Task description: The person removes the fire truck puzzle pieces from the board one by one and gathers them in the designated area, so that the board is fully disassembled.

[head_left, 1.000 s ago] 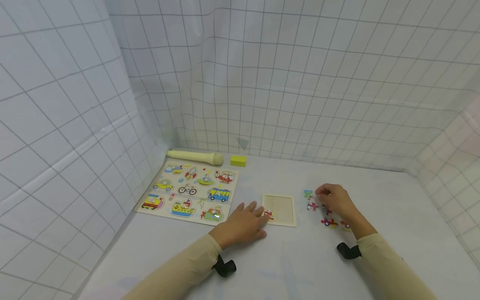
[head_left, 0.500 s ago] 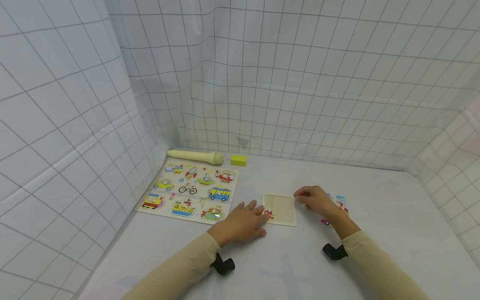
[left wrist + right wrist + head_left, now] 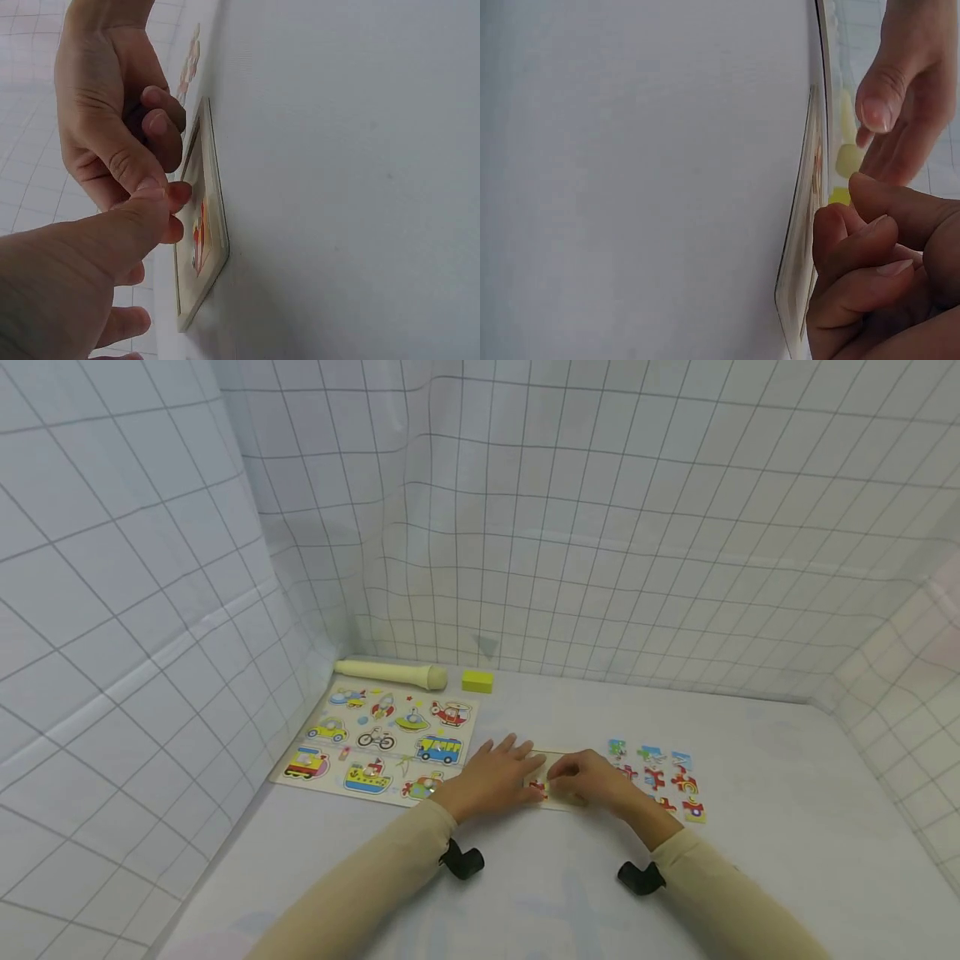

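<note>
My left hand (image 3: 491,781) lies with fingers spread at the left side of a small wooden puzzle tray (image 3: 216,172), one fingertip right at a red-and-white puzzle piece (image 3: 537,787) in the tray's near left corner. Over the tray, my right hand (image 3: 600,783) has its fingers curled, with thumb and index finger close to that piece's right side. In the left wrist view the piece (image 3: 199,238) shows inside the rim, while both thumbs overlap there. I cannot tell whether the right fingertips pinch anything.
Right of the tray lie several loose colourful puzzle pieces (image 3: 654,778) in rough rows. On the left is a knob puzzle board (image 3: 401,752) with vehicle pictures. Behind it lie a cream microphone-shaped stick (image 3: 390,673) and a yellow block (image 3: 477,682). Grid-patterned cloth walls surround the table.
My right hand has moved left from the loose pieces onto the tray, uncovering those pieces. My left hand has shifted slightly up and to the right along the tray's left side.
</note>
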`<state>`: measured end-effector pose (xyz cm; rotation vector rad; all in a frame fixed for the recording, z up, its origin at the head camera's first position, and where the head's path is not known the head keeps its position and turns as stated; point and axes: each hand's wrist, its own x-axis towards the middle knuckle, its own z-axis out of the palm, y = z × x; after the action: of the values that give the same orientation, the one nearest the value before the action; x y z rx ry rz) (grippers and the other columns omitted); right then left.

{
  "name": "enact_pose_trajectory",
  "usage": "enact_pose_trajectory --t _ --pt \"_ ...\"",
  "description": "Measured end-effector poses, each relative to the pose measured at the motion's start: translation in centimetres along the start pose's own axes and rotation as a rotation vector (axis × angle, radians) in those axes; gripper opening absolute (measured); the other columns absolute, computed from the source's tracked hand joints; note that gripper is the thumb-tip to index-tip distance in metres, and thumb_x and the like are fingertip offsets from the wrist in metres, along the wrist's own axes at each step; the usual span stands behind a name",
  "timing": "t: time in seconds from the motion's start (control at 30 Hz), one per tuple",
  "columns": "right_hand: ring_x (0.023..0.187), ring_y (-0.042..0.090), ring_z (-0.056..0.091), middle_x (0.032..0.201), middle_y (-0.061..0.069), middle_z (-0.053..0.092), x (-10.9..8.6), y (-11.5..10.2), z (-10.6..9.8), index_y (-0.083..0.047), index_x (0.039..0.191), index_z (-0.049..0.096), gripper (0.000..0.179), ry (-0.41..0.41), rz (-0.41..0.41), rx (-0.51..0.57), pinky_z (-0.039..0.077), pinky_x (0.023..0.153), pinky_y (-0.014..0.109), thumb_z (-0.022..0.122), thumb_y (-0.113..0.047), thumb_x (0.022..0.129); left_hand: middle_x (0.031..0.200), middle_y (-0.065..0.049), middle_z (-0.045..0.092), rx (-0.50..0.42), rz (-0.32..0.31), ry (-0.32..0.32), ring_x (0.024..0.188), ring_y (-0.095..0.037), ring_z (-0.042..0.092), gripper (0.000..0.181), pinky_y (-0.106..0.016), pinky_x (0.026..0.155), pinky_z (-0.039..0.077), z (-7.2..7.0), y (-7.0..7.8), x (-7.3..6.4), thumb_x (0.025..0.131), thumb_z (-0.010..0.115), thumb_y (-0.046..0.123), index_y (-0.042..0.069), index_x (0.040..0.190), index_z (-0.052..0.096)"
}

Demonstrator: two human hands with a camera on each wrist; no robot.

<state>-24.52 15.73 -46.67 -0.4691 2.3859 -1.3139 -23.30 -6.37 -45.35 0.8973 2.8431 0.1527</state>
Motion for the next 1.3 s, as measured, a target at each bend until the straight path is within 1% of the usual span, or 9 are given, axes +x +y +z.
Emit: enact_pose_trajectory --t 0.1,0.23,0.37,0.57,0.7,0.77,0.93,1.13,1.3 --pt "0.077 0.013 0.056 0.096 0.004 0.071 0.1 0.0 0.5 -0.003 0.104 0.076 0.017 0.016 -0.005 -0.040 0.047 0.067 0.028 0.072 -0.009 0.089 0.164 -0.005 0.036 -0.020 -0.008 -0.009 0.155 -0.033 0.024 0.066 -0.058 0.121 0.023 -0.1 0.2 0.6 0.099 0.057 0.058 0.025 0.155 0.046" --pt "0.083 0.015 0.057 0.093 0.003 0.071 0.1 -0.2 1.0 -0.004 0.102 0.076 0.017 0.027 -0.007 -0.073 0.048 0.070 0.030 0.073 -0.009 0.086 0.164 -0.005 0.036 -0.033 -0.016 -0.027 0.155 -0.035 0.022 0.071 -0.060 0.121 0.022 0.1 0.2 1.0 0.094 0.062 0.062 0.026 0.154 0.047" --pt "0.084 0.016 0.058 0.090 0.001 0.070 0.0 -0.6 1.3 -0.006 0.098 0.077 0.013 0.029 -0.009 -0.092 0.048 0.073 0.031 0.073 -0.008 0.086 0.165 -0.005 0.035 -0.053 -0.025 -0.050 0.155 -0.036 0.021 0.076 -0.062 0.121 0.019 0.5 0.0 1.2 0.090 0.065 0.066 0.028 0.154 0.048" --pt "0.084 0.015 0.058 0.086 -0.002 0.070 0.2 -0.7 1.7 -0.008 0.092 0.076 0.003 0.039 0.011 -0.111 0.047 0.074 0.031 0.074 -0.009 0.089 0.166 -0.007 0.033 -0.080 -0.042 -0.068 0.156 -0.036 0.018 0.078 -0.062 0.122 0.016 0.8 -0.2 1.3 0.089 0.065 0.067 0.027 0.153 0.048" --pt "0.080 0.016 0.055 0.084 0.000 0.066 0.3 -0.8 1.8 -0.005 0.091 0.072 0.004 0.043 0.024 -0.078 0.045 0.071 0.031 0.074 -0.008 0.088 0.165 -0.007 0.034 -0.086 -0.038 -0.065 0.156 -0.036 0.019 0.078 -0.062 0.122 0.017 0.8 -0.3 1.2 0.088 0.067 0.066 0.027 0.153 0.049" --pt "0.073 0.015 0.053 0.081 0.001 0.063 0.3 -0.8 1.8 -0.004 0.091 0.070 0.004 0.041 0.027 -0.053 0.043 0.065 0.029 0.072 -0.005 0.088 0.165 -0.008 0.035 -0.086 -0.032 -0.061 0.155 -0.037 0.020 0.078 -0.063 0.122 0.017 0.7 -0.3 1.2 0.088 0.068 0.065 0.026 0.153 0.050" --pt "0.055 0.012 0.045 0.074 0.002 0.057 0.3 -0.8 1.7 0.000 0.092 0.066 0.004 0.016 0.039 0.061 0.037 0.049 0.024 0.068 -0.001 0.089 0.164 -0.009 0.035 -0.091 -0.023 -0.052 0.155 -0.036 0.021 0.077 -0.063 0.121 0.018 0.5 -0.4 1.2 0.089 0.068 0.063 0.024 0.152 0.050" --pt "0.052 0.012 0.045 0.070 0.001 0.057 -0.1 -0.2 1.0 -0.001 0.094 0.066 0.010 0.012 0.077 0.159 0.037 0.048 0.024 0.071 -0.009 0.093 0.163 -0.008 0.037 -0.079 -0.023 -0.045 0.154 -0.036 0.024 0.075 -0.062 0.121 0.021 0.5 -0.6 1.2 0.090 0.068 0.062 0.024 0.151 0.052" --pt "0.056 0.013 0.045 0.071 0.002 0.055 -1.1 1.0 -1.2 -0.001 0.097 0.065 0.019 0.075 0.116 0.192 0.037 0.050 0.025 0.076 -0.015 0.091 0.163 -0.007 0.038 -0.069 -0.031 -0.047 0.154 -0.036 0.024 0.072 -0.061 0.121 0.021 0.4 -0.5 1.2 0.091 0.068 0.059 0.023 0.151 0.052"
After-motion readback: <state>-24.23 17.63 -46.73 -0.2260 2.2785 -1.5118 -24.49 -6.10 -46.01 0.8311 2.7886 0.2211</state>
